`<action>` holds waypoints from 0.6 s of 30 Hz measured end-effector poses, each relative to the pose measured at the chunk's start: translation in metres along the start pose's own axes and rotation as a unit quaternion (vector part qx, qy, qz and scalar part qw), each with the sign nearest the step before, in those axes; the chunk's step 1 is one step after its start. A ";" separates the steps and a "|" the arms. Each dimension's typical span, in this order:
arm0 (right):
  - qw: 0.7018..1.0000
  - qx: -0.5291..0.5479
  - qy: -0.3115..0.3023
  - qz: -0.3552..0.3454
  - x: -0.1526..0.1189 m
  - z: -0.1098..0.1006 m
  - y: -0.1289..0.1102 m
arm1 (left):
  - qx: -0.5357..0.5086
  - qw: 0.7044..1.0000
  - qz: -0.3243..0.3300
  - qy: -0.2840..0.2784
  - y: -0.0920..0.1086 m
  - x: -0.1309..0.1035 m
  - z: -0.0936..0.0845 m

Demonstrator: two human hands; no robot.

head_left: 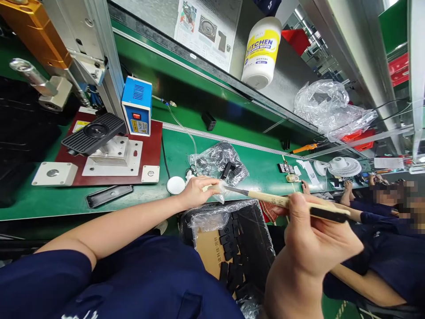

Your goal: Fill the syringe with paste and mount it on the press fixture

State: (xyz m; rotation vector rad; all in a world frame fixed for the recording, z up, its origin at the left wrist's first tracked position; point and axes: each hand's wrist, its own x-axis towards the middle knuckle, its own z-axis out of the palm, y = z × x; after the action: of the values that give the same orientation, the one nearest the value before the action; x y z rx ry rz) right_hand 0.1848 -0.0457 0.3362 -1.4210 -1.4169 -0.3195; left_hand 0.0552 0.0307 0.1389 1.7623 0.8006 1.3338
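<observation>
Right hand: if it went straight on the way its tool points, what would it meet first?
Likely the small pale piece at the fingertips of the left hand. The tip of the wooden-handled tool looks close to that piece, or touching, but depth is unclear.

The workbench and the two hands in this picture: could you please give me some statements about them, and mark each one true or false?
1. The right hand holds a long tool with a pale handle. True.
2. The left hand rests on the blue box. False: its fingers pinch a small pale piece by the tool's far end.
3. The wipes container is on the grey shelf above the green bench. True.
4. The ribbed black part lies in the bin. False: it sits on the metal block above the red plate.
</observation>
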 end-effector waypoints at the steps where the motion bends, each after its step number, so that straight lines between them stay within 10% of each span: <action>1: 1.000 0.007 0.020 0.004 0.002 -0.002 -0.002 | -0.013 1.000 -0.010 -0.007 0.000 0.001 0.000; 8: 0.986 0.047 0.141 0.075 -0.014 -0.007 0.002 | -0.034 0.998 -0.046 -0.023 0.001 0.007 -0.002; 18: 0.989 0.015 0.137 0.050 -0.032 -0.006 0.012 | -0.007 1.000 -0.007 0.001 -0.003 0.005 0.002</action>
State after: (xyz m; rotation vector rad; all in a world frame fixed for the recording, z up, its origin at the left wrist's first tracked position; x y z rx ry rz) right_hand 0.1895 -0.0649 0.3081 -1.3612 -1.1186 -0.4112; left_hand 0.0578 0.0357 0.1384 1.7409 0.8013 1.3282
